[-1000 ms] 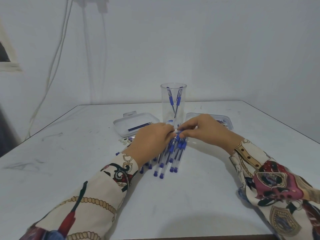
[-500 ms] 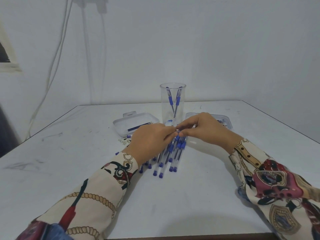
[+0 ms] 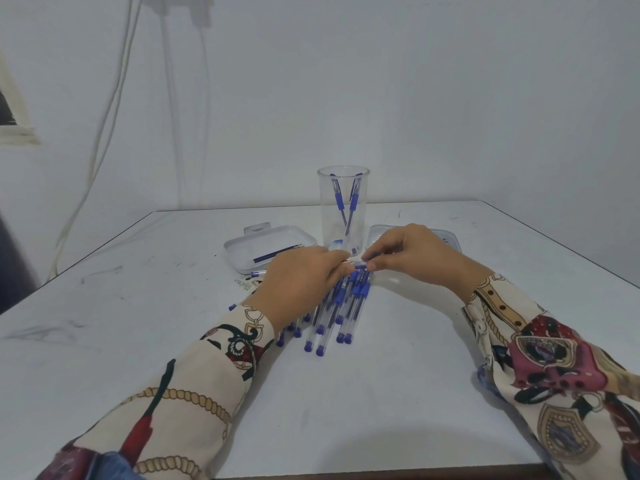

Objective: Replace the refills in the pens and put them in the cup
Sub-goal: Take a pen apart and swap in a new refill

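i find left hand [image 3: 300, 278] and right hand [image 3: 412, 252] pinching one pen [image 3: 358, 266] over the pile of pens [image 3: 337, 311], presumably to work its refill; cup [image 3: 343, 206] stands just behind.

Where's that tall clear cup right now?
The tall clear plastic cup stands upright mid-table, just beyond both hands, between two shallow white plastic trays, with two blue pens inside.

two pens [image 3: 346, 202] in one cup [image 3: 343, 206], two trays [image 3: 242, 249], roughly ten loose pens [image 3: 341, 306].
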Demonstrator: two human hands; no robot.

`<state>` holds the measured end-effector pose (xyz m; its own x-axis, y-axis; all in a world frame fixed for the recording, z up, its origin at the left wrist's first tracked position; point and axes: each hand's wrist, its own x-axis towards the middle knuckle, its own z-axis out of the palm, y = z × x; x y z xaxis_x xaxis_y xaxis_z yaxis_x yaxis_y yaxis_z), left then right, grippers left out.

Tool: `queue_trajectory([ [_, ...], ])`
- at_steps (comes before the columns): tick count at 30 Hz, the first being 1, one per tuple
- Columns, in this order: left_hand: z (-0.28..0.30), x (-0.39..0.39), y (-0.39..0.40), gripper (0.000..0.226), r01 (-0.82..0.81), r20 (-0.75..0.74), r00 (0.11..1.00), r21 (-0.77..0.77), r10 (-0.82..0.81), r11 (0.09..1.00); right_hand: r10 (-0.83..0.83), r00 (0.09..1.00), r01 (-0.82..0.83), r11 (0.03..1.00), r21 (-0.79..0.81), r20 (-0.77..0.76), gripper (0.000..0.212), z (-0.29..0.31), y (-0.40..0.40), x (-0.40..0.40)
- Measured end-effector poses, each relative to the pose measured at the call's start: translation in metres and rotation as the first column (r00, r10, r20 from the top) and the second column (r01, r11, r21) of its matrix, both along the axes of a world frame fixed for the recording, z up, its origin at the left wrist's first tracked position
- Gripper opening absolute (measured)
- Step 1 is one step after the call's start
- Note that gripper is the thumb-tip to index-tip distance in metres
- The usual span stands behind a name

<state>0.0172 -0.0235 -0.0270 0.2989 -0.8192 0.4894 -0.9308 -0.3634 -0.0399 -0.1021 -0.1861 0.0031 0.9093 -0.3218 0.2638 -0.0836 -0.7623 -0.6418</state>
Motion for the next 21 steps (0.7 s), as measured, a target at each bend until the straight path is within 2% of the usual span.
queue_trajectory([
  [2, 0.0, 0.0, 0.001, 0.04, -0.008, -0.035, 0.999, -0.008, 0.008, 1.0, -0.055, 0.998, 0.055, 0.998, -0.025, -0.025, 0.019, 0.0, -0.009, -0.002],
  [5, 0.002, 0.001, 0.003, 0.038, -0.022, -0.075, 0.997, -0.042, 0.019, 0.999, -0.119, 0.988, 0.112, 0.991, -0.071, -0.1, 0.012, -0.001, -0.023, -0.007],
  [12, 0.003, -0.002, 0.005, 0.035, -0.035, -0.109, 0.994, -0.04, 0.031, 0.999, -0.21, 0.942, 0.165, 0.969, -0.183, -0.262, 0.007, -0.003, -0.037, -0.011],
  [21, 0.003, -0.004, 0.005, 0.023, -0.059, -0.24, 0.97, -0.069, 0.041, 0.996, -0.259, 0.918, 0.157, 0.933, -0.324, -0.3, 0.006, -0.003, -0.033, -0.011],
])
